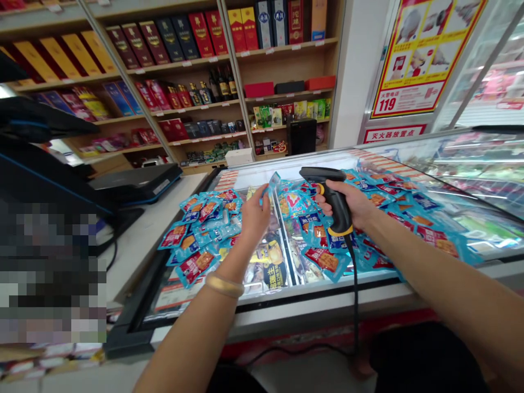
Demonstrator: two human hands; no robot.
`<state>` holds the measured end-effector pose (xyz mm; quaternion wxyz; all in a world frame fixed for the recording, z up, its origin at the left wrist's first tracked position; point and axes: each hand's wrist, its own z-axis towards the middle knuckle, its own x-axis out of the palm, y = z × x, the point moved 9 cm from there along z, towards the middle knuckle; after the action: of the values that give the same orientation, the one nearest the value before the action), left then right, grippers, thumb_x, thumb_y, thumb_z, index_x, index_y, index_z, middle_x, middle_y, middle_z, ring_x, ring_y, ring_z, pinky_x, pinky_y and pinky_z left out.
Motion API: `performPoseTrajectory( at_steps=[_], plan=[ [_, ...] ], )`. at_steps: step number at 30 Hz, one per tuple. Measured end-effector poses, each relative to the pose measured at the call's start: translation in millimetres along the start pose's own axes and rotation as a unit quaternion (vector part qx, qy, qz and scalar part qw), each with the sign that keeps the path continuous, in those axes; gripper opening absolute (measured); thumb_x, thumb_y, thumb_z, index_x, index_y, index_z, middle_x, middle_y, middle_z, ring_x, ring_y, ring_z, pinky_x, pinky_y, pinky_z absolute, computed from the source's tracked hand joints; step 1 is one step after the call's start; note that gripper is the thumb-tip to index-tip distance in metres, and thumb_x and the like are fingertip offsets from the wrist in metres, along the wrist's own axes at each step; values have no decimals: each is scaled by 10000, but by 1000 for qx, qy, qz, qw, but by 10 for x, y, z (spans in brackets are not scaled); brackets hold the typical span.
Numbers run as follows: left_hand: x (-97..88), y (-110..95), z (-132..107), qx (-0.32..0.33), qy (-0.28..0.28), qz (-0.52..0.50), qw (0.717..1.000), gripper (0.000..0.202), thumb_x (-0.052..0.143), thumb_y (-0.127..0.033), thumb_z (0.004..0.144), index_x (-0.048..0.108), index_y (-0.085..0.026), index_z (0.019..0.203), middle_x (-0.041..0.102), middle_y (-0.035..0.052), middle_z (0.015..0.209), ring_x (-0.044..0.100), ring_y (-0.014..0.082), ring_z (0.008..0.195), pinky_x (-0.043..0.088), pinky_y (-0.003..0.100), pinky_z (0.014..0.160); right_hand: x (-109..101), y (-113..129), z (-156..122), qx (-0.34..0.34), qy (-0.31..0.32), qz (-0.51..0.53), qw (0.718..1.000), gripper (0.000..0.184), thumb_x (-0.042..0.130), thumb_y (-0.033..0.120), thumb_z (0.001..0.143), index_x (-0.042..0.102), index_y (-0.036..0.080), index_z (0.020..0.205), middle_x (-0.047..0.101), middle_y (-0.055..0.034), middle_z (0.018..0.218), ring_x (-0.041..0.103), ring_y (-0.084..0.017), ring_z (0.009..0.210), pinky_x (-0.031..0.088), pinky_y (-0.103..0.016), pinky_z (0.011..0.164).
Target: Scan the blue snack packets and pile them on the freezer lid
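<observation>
My right hand [347, 202] is wrapped round the grip of a black barcode scanner [338, 210] with yellow trim, its head pointing left. From its base a cable hangs down over the freezer's front. My left hand [256, 215], with a gold bangle [224, 285] on the wrist, pinches a small blue snack packet [274, 181] at its fingertips, left of the scanner head. Blue, red and clear snack packets [196, 265] lie in a pile to the left of my left hand. A larger spread of similar packets [438, 240] lies under and right of the scanner.
The packets rest on the glass lid of a chest freezer [254, 316], with goods visible inside. At left, a counter [135, 240] carries a black device [139, 183] and a dark monitor [41, 164]. Shelves of boxed bottles [176, 38] stand behind. The scanner cable [355, 305] dangles in front.
</observation>
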<state>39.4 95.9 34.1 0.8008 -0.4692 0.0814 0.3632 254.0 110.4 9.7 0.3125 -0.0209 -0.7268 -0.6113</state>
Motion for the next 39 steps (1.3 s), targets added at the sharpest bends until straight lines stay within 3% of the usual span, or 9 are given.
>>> performPoseTrajectory(
  at_steps=[5, 9, 14, 17, 21, 26, 31, 34, 39],
  plan=[
    [-852, 144, 33, 79, -71, 106, 989, 407, 405, -266, 960, 633, -168, 1283, 699, 91, 1263, 657, 224, 1152, 488, 366, 1030, 590, -186, 109, 29, 61, 11, 998, 211, 661, 353, 834, 587, 163, 778, 557, 3, 633, 461, -85, 472, 432, -191, 428],
    [-1314, 491, -44, 27, -93, 221, 970, 457, 338, -238, 955, 602, -161, 1319, 652, 117, 1333, 595, 242, 1245, 426, 411, 1102, 1122, -576, 235, 84, 100, 37, 991, 186, 630, 327, 868, 584, 165, 788, 553, 12, 609, 472, -84, 465, 437, -187, 433],
    [-1283, 851, -252, -56, 1, 356, 933, 483, 466, -337, 903, 580, -168, 1341, 540, 182, 1442, 495, 373, 1333, 376, 594, 1100, 1519, -1093, 336, 142, 93, 45, 985, 221, 557, 283, 925, 572, 158, 743, 547, 6, 583, 478, -87, 450, 431, -191, 419],
    [-1252, 884, -316, -61, -4, 368, 928, 506, 457, -362, 910, 556, -179, 1371, 504, 180, 1479, 439, 388, 1379, 313, 644, 1125, 1558, -1264, 339, 164, 88, 46, 981, 250, 546, 285, 934, 570, 153, 724, 547, 2, 579, 481, -85, 450, 428, -190, 423],
    [-1267, 841, -315, -53, -32, 373, 926, 478, 456, -378, 918, 584, -215, 1349, 513, 142, 1488, 388, 381, 1421, 181, 695, 1163, 1479, -1257, 329, 159, 88, 63, 981, 202, 616, 306, 890, 573, 159, 759, 556, 5, 596, 486, -85, 464, 434, -191, 439],
    [-1263, 661, -298, -16, -56, 366, 929, 437, 466, -372, 921, 604, -244, 1315, 514, 105, 1493, 365, 337, 1444, 99, 655, 1202, 1446, -1104, 331, 145, 91, 83, 982, 197, 580, 317, 904, 553, 168, 778, 547, 5, 597, 471, -91, 466, 433, -196, 431],
    [-913, 247, -235, 61, -1, 307, 950, 447, 506, -346, 909, 572, -241, 1338, 524, 110, 1481, 379, 311, 1440, 143, 615, 1203, 1387, -807, 280, 117, 103, 103, 982, 199, 585, 344, 897, 547, 180, 789, 525, 13, 597, 441, -88, 465, 427, -186, 424],
    [-402, -120, -298, 140, 102, 231, 957, 520, 531, -367, 899, 514, -202, 1393, 490, 142, 1501, 420, 291, 1412, 211, 566, 1201, 1166, -544, 187, 92, 98, 97, 986, 191, 584, 348, 894, 548, 189, 793, 527, 8, 619, 432, -94, 469, 430, -196, 421],
    [531, -667, -759, 215, 303, 151, 916, 798, 645, -542, 821, 367, -252, 1510, 324, 157, 1603, 259, 375, 1490, 223, 660, 1167, 501, -38, -19, 31, 34, 67, 997, 175, 568, 347, 899, 556, 197, 808, 513, 1, 655, 415, -102, 490, 413, -199, 416]
  ],
)
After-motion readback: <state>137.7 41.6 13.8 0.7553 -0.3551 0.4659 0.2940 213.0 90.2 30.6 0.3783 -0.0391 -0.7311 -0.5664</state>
